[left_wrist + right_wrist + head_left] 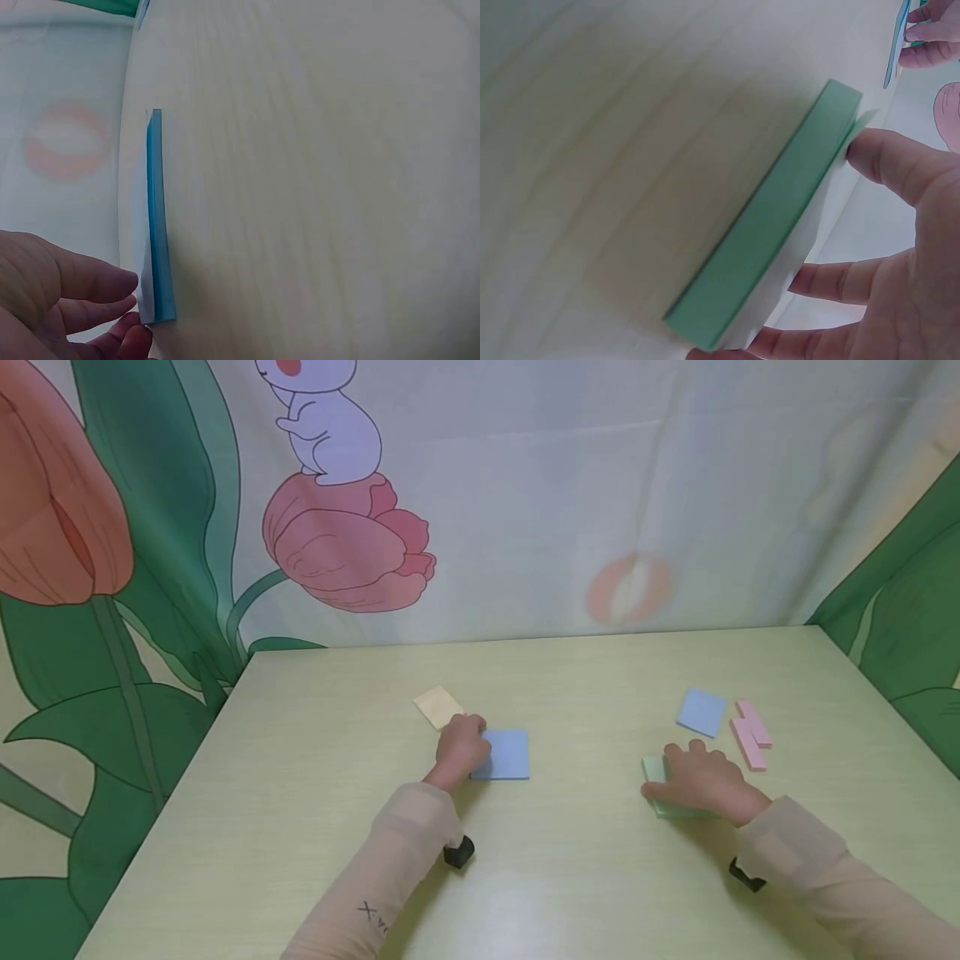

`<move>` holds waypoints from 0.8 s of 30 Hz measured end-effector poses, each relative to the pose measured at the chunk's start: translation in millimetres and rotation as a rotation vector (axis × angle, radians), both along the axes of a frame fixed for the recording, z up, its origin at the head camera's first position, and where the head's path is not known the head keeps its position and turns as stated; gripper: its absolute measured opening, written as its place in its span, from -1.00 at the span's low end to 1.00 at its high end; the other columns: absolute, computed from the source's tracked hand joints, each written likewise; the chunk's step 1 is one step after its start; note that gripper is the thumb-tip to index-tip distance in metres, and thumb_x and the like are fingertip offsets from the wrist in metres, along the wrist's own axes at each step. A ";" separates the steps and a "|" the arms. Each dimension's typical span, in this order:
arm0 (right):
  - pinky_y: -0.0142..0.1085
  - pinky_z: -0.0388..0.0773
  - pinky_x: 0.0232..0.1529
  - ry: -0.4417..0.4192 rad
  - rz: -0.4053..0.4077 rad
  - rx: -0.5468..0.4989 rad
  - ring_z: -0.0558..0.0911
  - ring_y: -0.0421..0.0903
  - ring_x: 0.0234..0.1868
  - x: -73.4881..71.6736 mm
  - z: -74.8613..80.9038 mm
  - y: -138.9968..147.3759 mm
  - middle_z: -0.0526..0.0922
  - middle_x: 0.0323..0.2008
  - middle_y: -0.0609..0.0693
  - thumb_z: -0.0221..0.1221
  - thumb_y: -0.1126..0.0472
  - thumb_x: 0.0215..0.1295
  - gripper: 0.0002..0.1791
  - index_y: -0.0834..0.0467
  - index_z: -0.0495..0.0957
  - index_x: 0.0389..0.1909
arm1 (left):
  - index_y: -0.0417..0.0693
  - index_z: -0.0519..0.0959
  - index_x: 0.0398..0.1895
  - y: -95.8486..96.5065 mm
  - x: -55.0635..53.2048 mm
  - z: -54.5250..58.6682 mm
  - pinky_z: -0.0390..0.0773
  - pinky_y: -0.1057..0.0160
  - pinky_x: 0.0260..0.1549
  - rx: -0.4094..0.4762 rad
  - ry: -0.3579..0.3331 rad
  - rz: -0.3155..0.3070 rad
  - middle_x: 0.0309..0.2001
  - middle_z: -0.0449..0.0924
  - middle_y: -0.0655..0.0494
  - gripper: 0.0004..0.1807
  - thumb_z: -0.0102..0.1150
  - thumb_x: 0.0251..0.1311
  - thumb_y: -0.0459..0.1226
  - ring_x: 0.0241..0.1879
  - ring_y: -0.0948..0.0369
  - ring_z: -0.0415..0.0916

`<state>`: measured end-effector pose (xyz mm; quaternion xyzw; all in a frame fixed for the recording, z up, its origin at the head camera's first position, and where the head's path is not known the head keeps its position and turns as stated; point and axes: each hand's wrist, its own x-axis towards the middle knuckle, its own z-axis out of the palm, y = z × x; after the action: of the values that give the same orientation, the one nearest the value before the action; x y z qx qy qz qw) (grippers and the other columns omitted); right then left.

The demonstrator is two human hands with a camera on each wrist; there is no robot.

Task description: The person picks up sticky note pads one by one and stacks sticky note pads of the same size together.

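Note:
Near the middle of the table, my left hand point(460, 750) has its thumb and fingertips at the left edge of a blue sticky note pad point(506, 755), seemingly pinching it. Seen edge-on in the left wrist view, that pad point(159, 225) lies flat. A pale yellow square note point(437, 706) sits just beyond this hand. To the right, my right hand point(701, 779) spans a light green sticky note pad point(655, 770) and covers much of it. The right wrist view shows the thumb at one end of the green pad point(769, 225) and fingers toward the other, its top sheet lifted slightly.
Beyond the right hand lies a second blue square pad point(702, 712). Beside it are two narrow pink strips point(748, 743), placed side by side and offset. A printed cloth point(525, 527) hangs behind the table's far edge point(540, 640).

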<state>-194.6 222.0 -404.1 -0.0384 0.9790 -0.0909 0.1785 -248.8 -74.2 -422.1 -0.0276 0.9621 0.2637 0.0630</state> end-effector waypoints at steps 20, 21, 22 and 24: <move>-0.21 0.27 -0.52 0.000 -0.009 0.001 0.37 0.12 -0.35 0.2 1.3 -1.8 0.35 -0.22 0.27 0.11 -0.22 -0.01 -0.26 0.31 0.30 0.00 | -0.26 0.52 -0.10 -2.7 3.5 0.8 0.41 0.15 -0.09 0.029 0.051 -0.034 -0.10 0.45 -0.13 -0.65 0.00 -0.03 -0.49 -0.08 0.05 0.39; -0.21 0.27 -0.52 0.000 -0.010 0.001 0.37 0.12 -0.35 0.2 1.2 -1.8 0.35 -0.22 0.27 0.11 -0.22 -0.01 -0.26 0.31 0.30 0.00 | -0.26 0.53 -0.11 -3.0 3.2 0.8 0.41 0.15 -0.08 0.028 0.052 -0.036 -0.10 0.45 -0.13 -0.66 0.00 -0.03 -0.49 -0.08 0.05 0.39; -0.21 0.27 -0.52 -0.001 -0.012 0.001 0.37 0.12 -0.35 0.2 1.0 -1.7 0.34 -0.22 0.27 0.11 -0.22 -0.01 -0.26 0.31 0.30 0.00 | -0.26 0.53 -0.11 -3.3 3.1 1.0 0.41 0.15 -0.08 0.027 0.050 -0.038 -0.09 0.45 -0.13 -0.66 0.00 -0.03 -0.49 -0.08 0.05 0.39; -0.21 0.27 -0.52 -0.001 -0.014 0.002 0.36 0.12 -0.34 0.2 0.8 -1.7 0.34 -0.22 0.27 0.11 -0.22 -0.01 -0.25 0.31 0.30 0.00 | -0.26 0.53 -0.11 -3.9 2.5 1.4 0.40 0.15 -0.06 0.031 0.044 -0.041 -0.09 0.46 -0.13 -0.66 0.00 -0.02 -0.48 -0.07 0.05 0.39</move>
<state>-194.4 220.4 -403.3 -0.0310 0.9792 -0.0911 0.1786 -246.2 -78.1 -420.8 -0.0010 0.9594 0.2779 0.0475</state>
